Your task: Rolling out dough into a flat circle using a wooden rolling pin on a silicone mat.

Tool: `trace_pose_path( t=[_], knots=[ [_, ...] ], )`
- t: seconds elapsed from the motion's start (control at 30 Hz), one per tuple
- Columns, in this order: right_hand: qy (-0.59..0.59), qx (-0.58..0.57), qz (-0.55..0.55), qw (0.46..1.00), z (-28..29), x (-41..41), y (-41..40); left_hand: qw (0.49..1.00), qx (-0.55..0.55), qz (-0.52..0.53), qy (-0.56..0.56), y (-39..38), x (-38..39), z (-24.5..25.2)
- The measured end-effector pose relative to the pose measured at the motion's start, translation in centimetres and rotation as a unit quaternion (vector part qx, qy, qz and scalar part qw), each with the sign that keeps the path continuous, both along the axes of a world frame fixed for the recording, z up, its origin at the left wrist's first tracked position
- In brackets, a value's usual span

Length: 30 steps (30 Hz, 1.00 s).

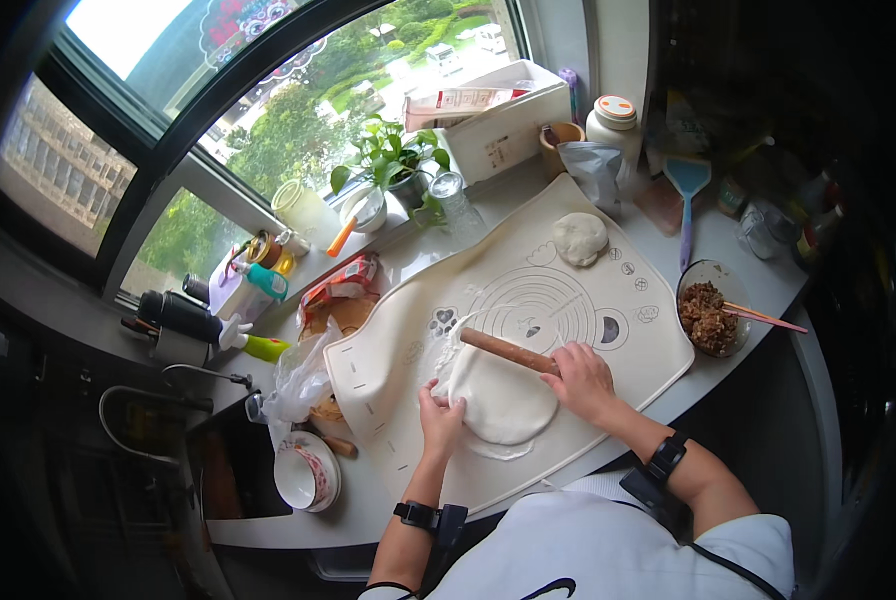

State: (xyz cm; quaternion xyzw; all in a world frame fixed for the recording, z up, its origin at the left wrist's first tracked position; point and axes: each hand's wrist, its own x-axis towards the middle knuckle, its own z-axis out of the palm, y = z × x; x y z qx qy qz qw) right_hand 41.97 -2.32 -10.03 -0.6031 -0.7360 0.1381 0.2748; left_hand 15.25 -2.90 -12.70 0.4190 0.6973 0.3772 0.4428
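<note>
A flattened round of white dough [504,401] lies on a printed cream baking mat [433,300]. My right hand [584,381] grips one end of a wooden rolling pin [504,349], which slants over the dough's far part. At the dough's left edge, my left hand [442,420] pinches its rim between thumb and fingers. A lump of dough [580,238] rests near the mat's far corner. White flour marks surround the flattened dough.
To the right stands a glass bowl [740,337] of minced filling [707,315] with chopsticks [767,318]. Stacked bowls [298,474] and a plastic bag [305,375] lie left. A potted plant [395,161], a glass [455,199] and a white box [508,127] line the window.
</note>
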Motion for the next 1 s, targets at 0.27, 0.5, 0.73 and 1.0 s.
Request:
trace_pose_path(
  t=[0.27,0.5,0.73,1.0],
  knots=[
    [-0.032,-0.009,0.133,0.991,-0.2,-2.5,-2.7,0.864,0.258,-0.112,0.418,-1.0,0.1,1.7],
    [0.005,0.027,0.084,0.996,-1.4,-1.1,-3.4,0.808,0.196,-0.29,0.474,3.3,3.8,-0.6],
    [-0.005,0.088,-0.034,0.995,-3.7,0.5,1.8,0.783,0.219,-0.346,0.469,11.9,8.6,0.8],
    [-0.059,0.151,-0.108,0.981,-3.3,2.4,9.8,0.809,0.26,-0.281,0.447,18.3,11.0,0.1]
  ],
)
